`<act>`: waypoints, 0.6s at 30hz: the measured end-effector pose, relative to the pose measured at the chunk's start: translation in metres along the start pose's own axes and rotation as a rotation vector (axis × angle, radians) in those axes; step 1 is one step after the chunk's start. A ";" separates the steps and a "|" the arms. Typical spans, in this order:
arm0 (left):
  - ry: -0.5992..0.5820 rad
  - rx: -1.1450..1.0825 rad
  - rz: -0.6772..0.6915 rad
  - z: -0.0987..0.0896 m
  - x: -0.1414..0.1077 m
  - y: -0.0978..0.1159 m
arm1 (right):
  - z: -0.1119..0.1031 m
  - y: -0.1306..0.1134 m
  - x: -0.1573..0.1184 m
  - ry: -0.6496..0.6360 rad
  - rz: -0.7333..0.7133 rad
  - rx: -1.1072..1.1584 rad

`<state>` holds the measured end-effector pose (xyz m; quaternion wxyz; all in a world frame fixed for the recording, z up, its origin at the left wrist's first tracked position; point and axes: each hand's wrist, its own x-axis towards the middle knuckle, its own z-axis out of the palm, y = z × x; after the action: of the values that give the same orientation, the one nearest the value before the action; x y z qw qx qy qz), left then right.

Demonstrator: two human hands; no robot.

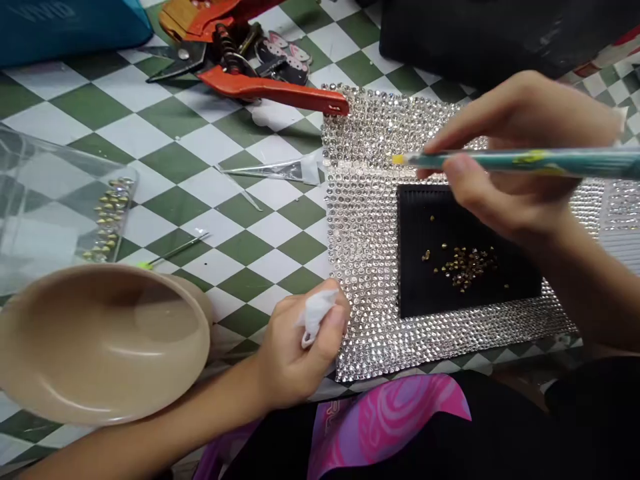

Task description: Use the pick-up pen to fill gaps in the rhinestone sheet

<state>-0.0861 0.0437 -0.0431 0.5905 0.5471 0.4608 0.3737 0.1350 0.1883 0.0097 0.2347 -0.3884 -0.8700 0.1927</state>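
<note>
Head view: right hand [533, 120] pinches a slim teal stick [550, 162] with yellow tip and markings; left hand [299, 357] clutches a crumpled white scrap [318, 311].

teal pencil [500, 161], black tray [430, 293], green-and-white checked tablecloth [245, 253]

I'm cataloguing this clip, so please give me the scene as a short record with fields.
Left hand: closed on a crumpled white piece
Right hand: holds a green pencil-like tool, yellow tip
Work area: black tray bearing small gold-coloured stones, on a silvery studded mat
Table: green-and-white checks
Nearby: beige bowl, red-handled cutters
</note>
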 end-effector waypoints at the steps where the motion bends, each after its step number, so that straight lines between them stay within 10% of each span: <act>1: 0.002 0.000 -0.010 0.000 0.000 0.000 | 0.005 0.000 0.004 0.001 -0.022 0.038; 18: -0.006 -0.021 0.085 -0.002 0.002 0.000 | 0.015 0.003 0.009 -0.008 -0.043 -0.007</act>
<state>-0.0870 0.0462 -0.0430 0.5812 0.5612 0.4314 0.4015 0.1232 0.1949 -0.0013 0.2340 -0.3696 -0.8797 0.1863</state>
